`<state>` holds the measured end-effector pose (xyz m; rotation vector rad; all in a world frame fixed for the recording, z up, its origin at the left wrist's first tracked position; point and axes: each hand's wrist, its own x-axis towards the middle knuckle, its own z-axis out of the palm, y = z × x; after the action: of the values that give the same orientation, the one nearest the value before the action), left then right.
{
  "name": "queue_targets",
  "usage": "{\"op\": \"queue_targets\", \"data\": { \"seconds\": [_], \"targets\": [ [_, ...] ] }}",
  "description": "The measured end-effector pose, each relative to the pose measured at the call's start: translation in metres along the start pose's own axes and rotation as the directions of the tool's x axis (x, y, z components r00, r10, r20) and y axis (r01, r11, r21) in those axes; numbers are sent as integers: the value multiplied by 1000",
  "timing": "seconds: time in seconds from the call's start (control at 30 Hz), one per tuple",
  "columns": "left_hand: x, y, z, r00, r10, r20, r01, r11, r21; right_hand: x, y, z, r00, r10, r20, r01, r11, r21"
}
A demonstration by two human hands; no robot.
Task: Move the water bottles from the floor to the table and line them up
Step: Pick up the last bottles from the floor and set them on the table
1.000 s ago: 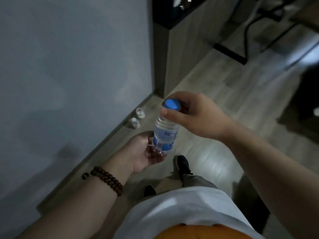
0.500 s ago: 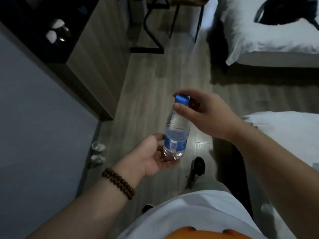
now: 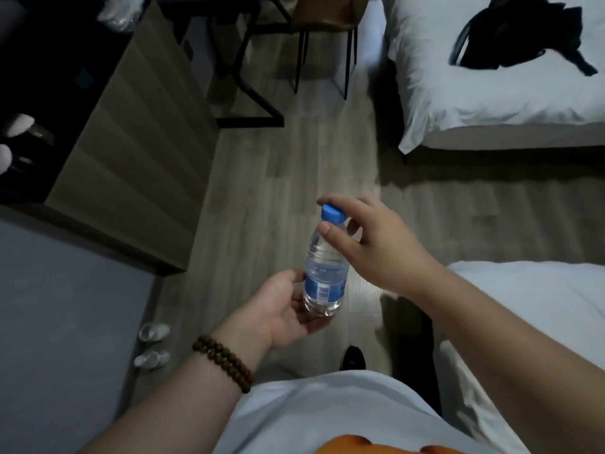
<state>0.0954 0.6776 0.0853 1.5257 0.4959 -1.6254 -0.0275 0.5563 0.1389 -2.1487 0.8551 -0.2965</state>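
A small clear water bottle with a blue cap and blue label is held upright in front of me, above the floor. My right hand pinches its cap and neck from the right. My left hand cups its base from below, palm up, fingers curled round the bottom. Two more clear bottles lie on the wooden floor by the grey wall at lower left.
A wooden cabinet stands at the left, a black-legged desk and a chair beyond it. One white bed with a black bag is at upper right, another bed edge at right.
My view has swung from the wall toward the room. The bottle stays between both hands, and the floor bottles have slid to the lower left of view.
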Motion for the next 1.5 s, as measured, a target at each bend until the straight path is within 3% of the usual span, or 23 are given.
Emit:
{"op": "queue_targets", "data": {
  "seconds": [0.4,0.67,0.87,1.1,1.4,1.5],
  "targets": [
    [80,186,50,1000,-10,24,11,1000,-27,206,28,-30,999,9,-45,-5,997,81],
    [128,345,79,999,-16,46,11,996,88,342,26,-43,960,242,-140,-205,950,237],
    [153,443,98,998,-36,57,30,995,99,432,28,-66,939,306,-156,-252,923,291],
    [193,553,136,998,-26,50,24,999,33,556,55,-88,953,261,-157,-210,936,281],
    [247,729,200,996,75,-48,-75,997,10,764,98,-145,989,144,-45,-121,934,335],
    [258,787,228,995,101,-14,-101,995,-12,830,108,-172,995,95,-33,-80,943,323]
  ]
}}
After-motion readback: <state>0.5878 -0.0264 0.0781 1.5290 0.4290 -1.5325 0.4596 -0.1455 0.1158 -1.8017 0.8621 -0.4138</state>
